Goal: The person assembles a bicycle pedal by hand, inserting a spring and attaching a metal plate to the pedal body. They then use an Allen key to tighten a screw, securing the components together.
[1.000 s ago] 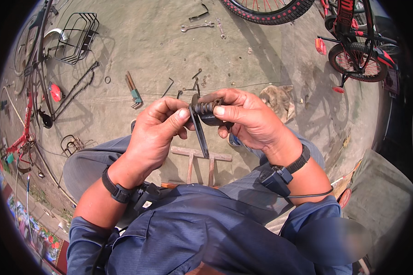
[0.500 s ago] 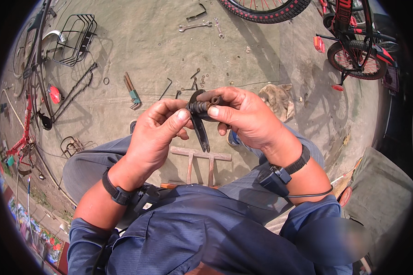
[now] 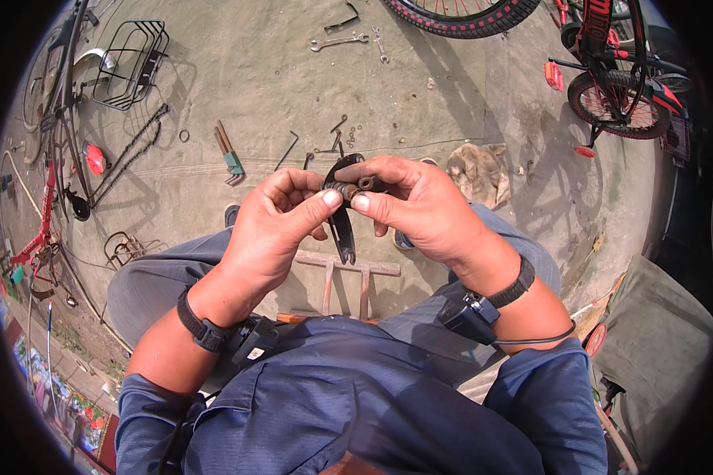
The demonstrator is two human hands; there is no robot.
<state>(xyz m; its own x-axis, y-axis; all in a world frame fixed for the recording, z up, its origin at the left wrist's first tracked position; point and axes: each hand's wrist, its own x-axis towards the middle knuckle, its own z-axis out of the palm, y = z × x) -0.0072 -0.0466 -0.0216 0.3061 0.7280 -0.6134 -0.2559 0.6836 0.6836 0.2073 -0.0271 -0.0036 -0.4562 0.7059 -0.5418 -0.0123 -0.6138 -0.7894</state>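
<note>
Between my two hands is a black metal part [image 3: 343, 236] with a curved top and a narrow forked lower end. A dark, rusty coil-like piece [image 3: 345, 188] with a ring-shaped end crosses it. My left hand [image 3: 281, 210] is closed in a pinch, thumb on the left side of the coil piece. From the right, my right hand [image 3: 410, 194] also pinches the piece, its thumb close to the left thumb tip. Fingers of both hands hide the back of the part. Both hands are held above the ground in front of my lap.
Beyond my hands lie hex keys [image 3: 230, 154], loose bolts [image 3: 337, 124], small washers and wrenches [image 3: 339, 42]. A brown rag [image 3: 479, 172] is to the right. Bicycles [image 3: 610, 87] stand far right, with a black basket [image 3: 131, 63] and chain [image 3: 131, 154] left. A wooden stool [image 3: 347, 263] is between my legs.
My thumbs have drawn closer together over the coil piece, covering more of it. The forked lower end of the black part has swung slightly to the left.
</note>
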